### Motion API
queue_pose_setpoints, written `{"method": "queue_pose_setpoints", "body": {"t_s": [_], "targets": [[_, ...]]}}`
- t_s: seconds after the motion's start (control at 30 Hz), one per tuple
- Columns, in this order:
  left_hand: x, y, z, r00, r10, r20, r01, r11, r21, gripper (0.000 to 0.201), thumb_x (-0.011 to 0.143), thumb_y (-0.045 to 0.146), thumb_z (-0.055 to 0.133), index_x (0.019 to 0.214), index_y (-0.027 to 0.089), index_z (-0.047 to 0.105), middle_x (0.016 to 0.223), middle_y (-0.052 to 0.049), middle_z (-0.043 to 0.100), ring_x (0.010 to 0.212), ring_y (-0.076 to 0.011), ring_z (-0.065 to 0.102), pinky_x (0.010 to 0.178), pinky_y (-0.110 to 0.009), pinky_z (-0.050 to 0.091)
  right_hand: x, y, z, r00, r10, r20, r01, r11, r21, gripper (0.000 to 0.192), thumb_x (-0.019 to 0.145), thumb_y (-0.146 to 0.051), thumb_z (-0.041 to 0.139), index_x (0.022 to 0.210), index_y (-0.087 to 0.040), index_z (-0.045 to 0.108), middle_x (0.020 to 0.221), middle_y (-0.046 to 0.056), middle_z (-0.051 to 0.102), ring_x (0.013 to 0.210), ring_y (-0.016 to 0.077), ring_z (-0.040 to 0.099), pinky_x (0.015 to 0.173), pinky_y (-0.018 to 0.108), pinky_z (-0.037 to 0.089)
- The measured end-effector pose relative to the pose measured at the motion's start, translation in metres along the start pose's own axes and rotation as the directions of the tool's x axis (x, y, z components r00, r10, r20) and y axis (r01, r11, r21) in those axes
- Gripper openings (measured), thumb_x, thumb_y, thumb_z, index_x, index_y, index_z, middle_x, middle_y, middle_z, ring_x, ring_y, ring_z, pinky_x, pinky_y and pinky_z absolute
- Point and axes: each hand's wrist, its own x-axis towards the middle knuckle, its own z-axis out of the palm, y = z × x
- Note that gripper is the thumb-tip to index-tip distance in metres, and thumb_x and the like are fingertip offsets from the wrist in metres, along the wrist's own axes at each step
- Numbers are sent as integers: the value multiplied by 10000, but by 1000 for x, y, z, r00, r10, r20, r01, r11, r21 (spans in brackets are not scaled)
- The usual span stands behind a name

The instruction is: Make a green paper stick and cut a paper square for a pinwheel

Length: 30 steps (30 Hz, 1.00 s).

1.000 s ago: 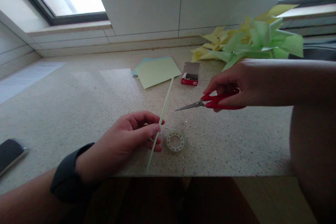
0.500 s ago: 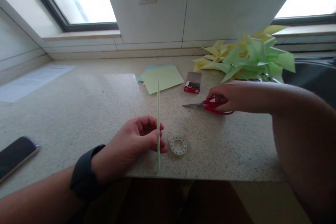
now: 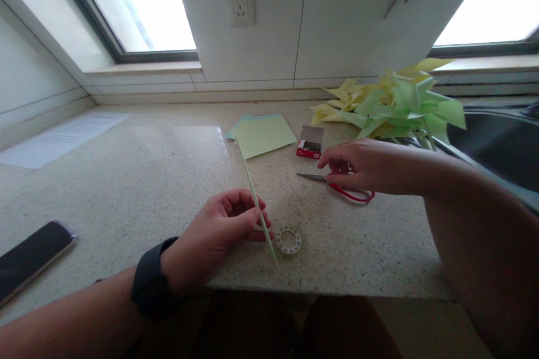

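Pale-green stick (image 3: 251, 184) held at frame centre.
Left hand (image 3: 229, 221): fingers pinching the stick mid-length. Right hand (image 3: 351, 164): fingers curled over red-handled scissors (image 3: 332, 185), right of centre; grip on them cannot be determined.

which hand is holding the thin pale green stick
The left hand, the one with the dark wristband, pinches the pale green stick; the bare-wristed right hand is at the red-handled scissors instead.

No legible text. White sheet (image 3: 63, 137) at left: printed lines, too small to read. Small red box (image 3: 309, 153): pale front markings, unreadable.
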Motion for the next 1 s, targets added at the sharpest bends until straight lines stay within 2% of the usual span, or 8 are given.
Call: {"method": "queue_pose_setpoints", "body": {"t_s": [0.03, 0.07, 0.13, 0.2, 0.27, 0.47, 0.77, 1.0], "targets": [[1, 0, 1, 1000, 16, -12, -17, 1000, -17, 175, 786, 226, 828, 866, 133, 704, 804, -26, 726, 732, -162, 718, 722, -310, 626, 3, -13, 3, 999, -44, 20, 43, 999, 33, 160, 881, -323, 643, 949, -219, 743, 716, -7, 679, 581, 131, 560, 547, 262, 375], [2, 0, 1, 999, 34, -24, -35, 999, -33, 173, 785, 229, 834, 862, 135, 710, 820, -22, 725, 735, -149, 709, 720, -294, 623, 5, -26, 8, 997, -77, 1, 76, 991, 109, 178, 911, -329, 612, 936, -199, 730, 760, 6, 686, 621, 132, 570, 568, 262, 387], [3, 0, 2, 997, 68, -46, -70, 995, -64, 165, 786, 231, 841, 847, 142, 717, 831, -13, 726, 742, -127, 698, 730, -259, 612, 10, -51, 22, 989, -145, 42, 126, 946, 298, 254, 937, -415, 604, 923, -189, 719, 782, 8, 687, 654, 130, 574, 578, 254, 399], [4, 0, 3, 993, 96, -62, -102, 991, -88, 153, 788, 229, 844, 843, 152, 723, 825, -8, 736, 763, -122, 702, 755, -242, 601, 13, -69, 35, 979, -180, 97, 121, 891, 437, 282, 933, -466, 619, 944, -206, 728, 771, -9, 686, 662, 125, 579, 578, 247, 398], [4, -1, 3, 990, 118, -71, -125, 987, -102, 141, 795, 228, 841, 865, 162, 739, 826, -12, 752, 786, -130, 713, 773, -242, 595, 14, -78, 46, 982, -157, 104, 87, 868, 489, 240, 928, -414, 624, 903, -195, 720, 700, -26, 651, 610, 112, 544, 543, 243, 370], [4, -2, 2, 987, 130, -96, -140, 985, -102, 96, 815, 234, 831, 867, 173, 778, 844, -19, 768, 778, -124, 702, 754, -224, 575, 11, -79, 55, 996, -59, 68, 14, 844, 536, 218, 907, -347, 629, 773, -182, 679, 635, -39, 599, 570, 100, 492, 505, 238, 341], [3, 0, 2, 992, 82, -97, -89, 994, -71, 131, 790, 247, 842, 887, 161, 825, 813, -47, 767, 714, -130, 667, 711, -235, 550, 11, -79, 53, 999, -25, 46, -1, 871, 491, 273, 889, -386, 655, 703, -195, 597, 605, -60, 543, 547, 91, 451, 487, 237, 323], [5, -2, 2, 993, 89, -75, -92, 995, -45, 154, 773, 296, 857, 858, 171, 825, 784, -41, 765, 698, -134, 666, 683, -231, 555, 12, -80, 56, 999, 4, 46, -28, 855, 517, 310, 870, -430, 678, 685, -199, 589, 594, -57, 543, 546, 97, 455, 482, 242, 318]]}}
